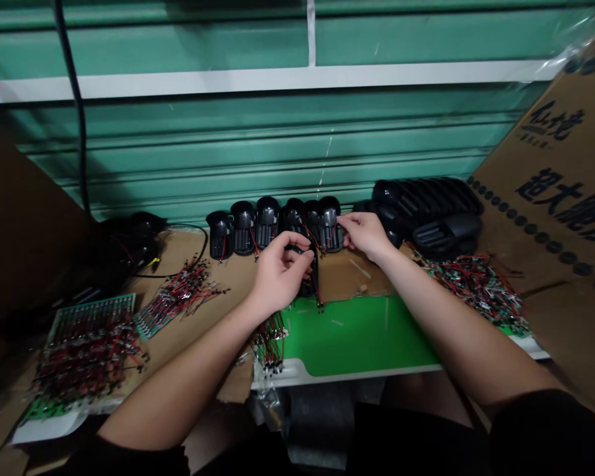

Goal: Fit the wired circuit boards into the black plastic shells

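My left hand (279, 272) is closed around a small black plastic housing (307, 281) with red and black wires hanging from it, held above the far edge of a green mat (357, 334). My right hand (364, 235) pinches the rightmost black housing (330, 225) in a row of upright black housings (258, 228) lined up against the green wall. Thin red wires (320, 239) run down from that end of the row between my hands.
A stack of black ribbed shells (426, 208) lies at the right, with a heap of wired circuit boards (476, 284) before it. More wired boards (178, 297) and a tray of them (86, 344) lie at the left. A printed cardboard box (555, 192) stands at far right.
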